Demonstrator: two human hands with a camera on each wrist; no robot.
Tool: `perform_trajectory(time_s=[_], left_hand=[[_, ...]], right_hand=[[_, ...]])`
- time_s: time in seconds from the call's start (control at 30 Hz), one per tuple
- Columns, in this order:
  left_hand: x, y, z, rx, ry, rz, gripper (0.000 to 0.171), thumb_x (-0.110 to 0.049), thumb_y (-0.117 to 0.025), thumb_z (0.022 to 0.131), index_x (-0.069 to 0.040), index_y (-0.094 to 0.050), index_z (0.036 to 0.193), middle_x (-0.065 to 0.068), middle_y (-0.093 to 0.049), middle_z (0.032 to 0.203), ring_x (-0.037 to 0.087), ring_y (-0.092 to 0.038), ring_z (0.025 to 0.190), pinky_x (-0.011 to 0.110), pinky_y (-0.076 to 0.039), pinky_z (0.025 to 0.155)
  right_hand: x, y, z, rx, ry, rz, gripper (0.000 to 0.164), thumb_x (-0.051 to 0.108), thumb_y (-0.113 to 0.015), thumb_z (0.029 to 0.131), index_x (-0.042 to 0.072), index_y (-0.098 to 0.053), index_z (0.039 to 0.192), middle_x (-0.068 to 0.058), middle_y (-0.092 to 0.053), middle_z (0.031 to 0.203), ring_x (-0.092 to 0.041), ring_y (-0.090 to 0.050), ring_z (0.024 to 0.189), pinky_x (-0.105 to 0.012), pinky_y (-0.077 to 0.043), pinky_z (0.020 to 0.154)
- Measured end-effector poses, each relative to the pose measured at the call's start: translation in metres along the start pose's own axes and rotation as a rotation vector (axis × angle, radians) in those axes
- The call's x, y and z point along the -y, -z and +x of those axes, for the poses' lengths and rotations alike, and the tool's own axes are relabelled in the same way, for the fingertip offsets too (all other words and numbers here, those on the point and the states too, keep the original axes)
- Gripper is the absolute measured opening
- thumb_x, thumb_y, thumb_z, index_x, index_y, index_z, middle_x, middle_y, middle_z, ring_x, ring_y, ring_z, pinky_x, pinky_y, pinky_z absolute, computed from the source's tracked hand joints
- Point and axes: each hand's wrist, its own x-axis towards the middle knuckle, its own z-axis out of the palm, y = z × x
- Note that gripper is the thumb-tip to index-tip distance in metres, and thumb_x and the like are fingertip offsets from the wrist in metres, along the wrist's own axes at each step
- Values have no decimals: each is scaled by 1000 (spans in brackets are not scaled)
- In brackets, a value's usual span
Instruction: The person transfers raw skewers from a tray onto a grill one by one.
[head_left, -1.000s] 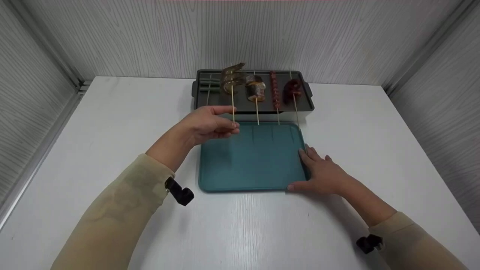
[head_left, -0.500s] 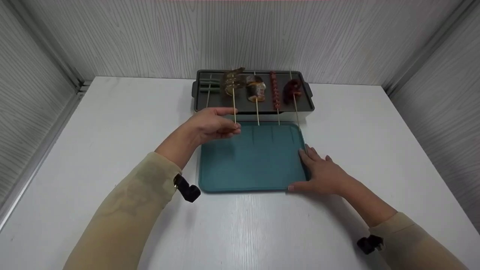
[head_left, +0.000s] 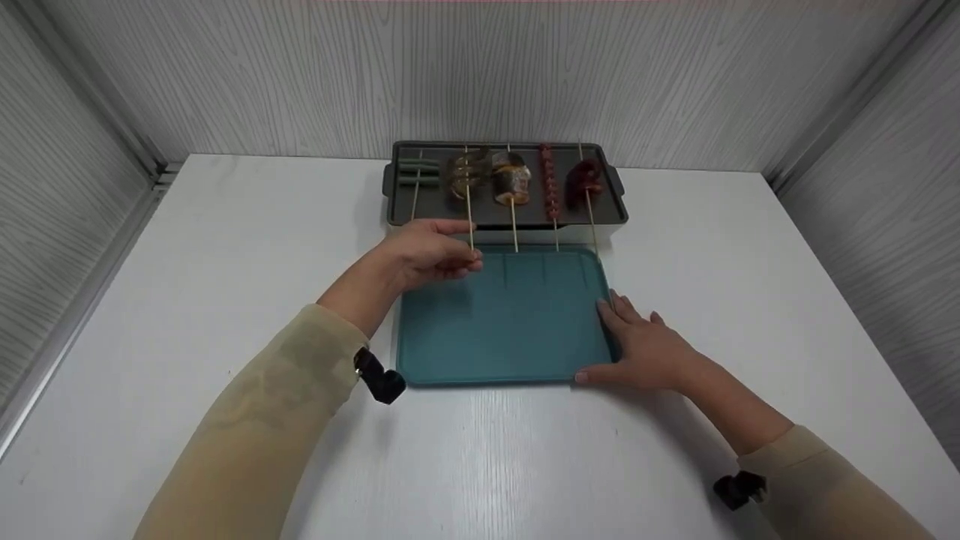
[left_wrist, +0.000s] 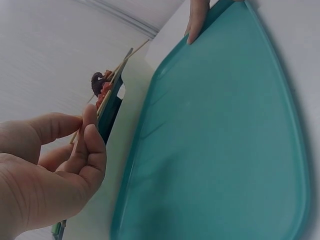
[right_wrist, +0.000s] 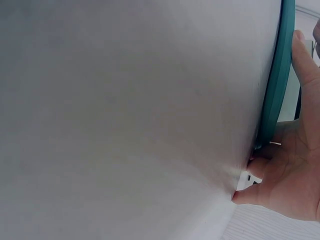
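Note:
My left hand (head_left: 435,251) pinches the bamboo stick of a shrimp skewer (head_left: 465,180) between thumb and fingers. Its brown curled shrimp overlap the dark grill pan (head_left: 531,216) in the head view. The left wrist view shows the fingertips meeting on the thin stick (left_wrist: 75,136). At the front right corner of a teal tray (head_left: 502,322), my right hand (head_left: 641,349) rests with the thumb at the front rim and fingers spread along the right side. In the right wrist view, the thumb lies along the tray rim (right_wrist: 280,75) and other fingertips reach the table.
Beside the shrimp on the pan lie a green vegetable skewer (head_left: 417,180), a chunky dark-and-orange skewer (head_left: 511,184), a narrow red skewer (head_left: 550,184) and a dark red octopus-like skewer (head_left: 583,180). Several sticks overhang the pan's front edge. A grey wall (head_left: 495,67) stands behind.
My left hand has shifted slightly right and down, and the shrimp have lowered toward the pan, lying flatter over it. The right hand and tray have stayed put.

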Motion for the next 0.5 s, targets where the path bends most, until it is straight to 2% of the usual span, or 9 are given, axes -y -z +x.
perform_trajectory(time_s=[0.5], left_hand=[[0, -1, 2, -26, 7, -3, 62, 0, -71, 99, -7, -51, 157, 16, -77, 107, 20, -76, 90, 35, -59, 87]], right_hand=[[2, 2, 1, 4, 3, 2, 133, 86, -65, 82, -3, -18, 167, -27, -8, 174, -44, -17, 160, -71, -14, 124]])
